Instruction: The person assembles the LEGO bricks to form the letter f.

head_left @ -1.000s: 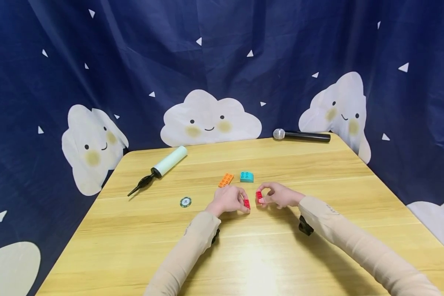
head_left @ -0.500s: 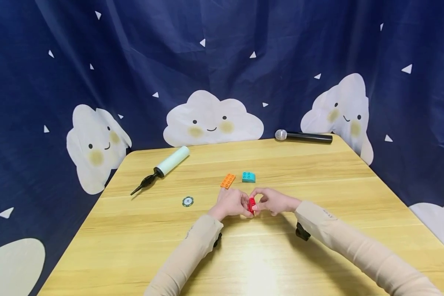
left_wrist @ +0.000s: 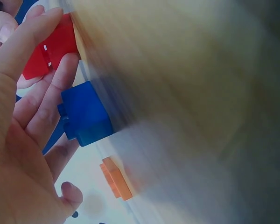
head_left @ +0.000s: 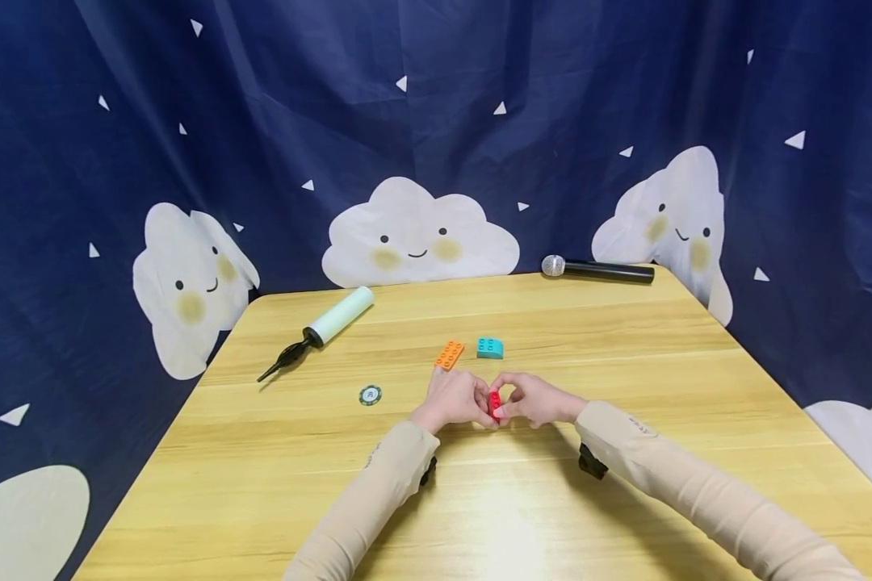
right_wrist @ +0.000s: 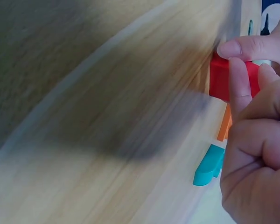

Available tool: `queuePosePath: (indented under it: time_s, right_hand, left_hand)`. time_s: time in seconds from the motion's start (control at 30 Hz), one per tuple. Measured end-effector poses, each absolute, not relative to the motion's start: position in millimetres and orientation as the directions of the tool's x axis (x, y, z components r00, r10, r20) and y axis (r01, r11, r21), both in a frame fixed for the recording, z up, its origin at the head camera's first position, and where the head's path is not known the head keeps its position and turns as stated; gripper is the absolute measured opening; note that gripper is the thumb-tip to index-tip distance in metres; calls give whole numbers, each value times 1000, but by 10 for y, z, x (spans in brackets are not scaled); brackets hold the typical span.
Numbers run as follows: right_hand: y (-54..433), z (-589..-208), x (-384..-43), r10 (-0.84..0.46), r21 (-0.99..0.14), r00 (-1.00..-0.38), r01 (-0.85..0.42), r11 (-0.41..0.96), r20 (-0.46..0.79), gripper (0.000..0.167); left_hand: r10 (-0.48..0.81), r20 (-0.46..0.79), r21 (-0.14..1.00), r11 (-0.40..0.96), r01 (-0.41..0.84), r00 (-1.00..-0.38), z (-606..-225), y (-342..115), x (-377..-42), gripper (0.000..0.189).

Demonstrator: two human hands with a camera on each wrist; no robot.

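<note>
At the middle of the table, both hands meet over two red toy bricks (head_left: 494,405). My left hand (head_left: 456,397) pinches one red brick (left_wrist: 64,41) between thumb and finger. My right hand (head_left: 541,399) pinches the other red brick (left_wrist: 35,65) from the right. In the left wrist view the two face each other with a narrow gap showing between them. A blue brick (left_wrist: 86,114) stands on the table close to my left fingers; the left hand appears to hide it in the head view. Beyond lie an orange brick (head_left: 450,355) and a turquoise brick (head_left: 490,349).
A green-edged poker chip (head_left: 370,394) lies left of the left hand. Farther back left is a balloon pump (head_left: 341,315) with a black nozzle. A microphone (head_left: 603,271) rests at the table's back right edge, before a dark blue curtain (head_left: 450,105).
A second ago the hands were apart, each with a red brick. They have come together, and the two red bricks now meet. Over the last half second little has moved.
</note>
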State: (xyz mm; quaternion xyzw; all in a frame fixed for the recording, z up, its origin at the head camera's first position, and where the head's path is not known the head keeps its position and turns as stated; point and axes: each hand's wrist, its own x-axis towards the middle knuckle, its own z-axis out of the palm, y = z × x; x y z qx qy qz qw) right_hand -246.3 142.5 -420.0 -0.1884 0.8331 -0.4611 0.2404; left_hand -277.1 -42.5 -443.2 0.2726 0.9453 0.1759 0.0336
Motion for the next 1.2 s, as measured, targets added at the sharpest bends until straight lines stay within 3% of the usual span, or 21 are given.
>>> queuePosePath:
  time_s: [0.3,0.7,1.2]
  right_hand:
    - [1422,-4244,-2513,-531,-864,-810,-61,500,-251,26]
    - [1483,-4329,-2577,-529,-941,-802,117,317,-278,36]
    - [1371,-4336,-2496,-444,-933,-857,105,345,-261,36]
  left_hand:
    - [496,17,378,800,465,-868,-4433,-454,-2790,27]
    - [515,3,417,778,469,-857,-4451,-487,-2890,29]
    - [538,1,510,725,463,-843,-4439,-584,-2867,28]
